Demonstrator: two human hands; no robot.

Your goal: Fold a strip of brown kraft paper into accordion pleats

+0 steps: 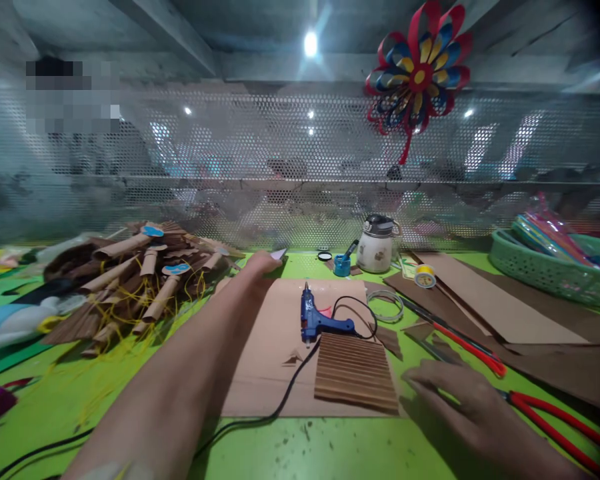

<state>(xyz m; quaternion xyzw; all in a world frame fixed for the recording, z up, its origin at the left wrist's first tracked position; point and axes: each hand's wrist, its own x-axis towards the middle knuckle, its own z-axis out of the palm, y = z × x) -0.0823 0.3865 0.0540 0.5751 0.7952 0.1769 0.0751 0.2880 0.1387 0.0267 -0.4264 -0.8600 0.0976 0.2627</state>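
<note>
My left hand (264, 263) reaches to the back of the table, its fingers closed around a small white pointed piece (279, 255); the fingertips are partly hidden. My right hand (463, 400) is at the right front, loosely curved, with a gap between thumb and fingers and nothing seen in it. Under and beside it lie red-handled scissors (555, 417), their middle covered by the hand. Between my hands a blue glue gun (307, 317) rests on a tan cardboard sheet (260, 347), above a square of corrugated cardboard (355, 373).
Rolled cardboard pieces with yellow strings (150, 273) are heaped at left. A black cord (280, 407) crosses the sheet. A blue jar (341, 265), a white pot (375, 247), a wire coil (385, 305), red-handled pliers-like tool (473, 347), cardboard sheets (510, 300) and a green basket (555, 280) stand beyond.
</note>
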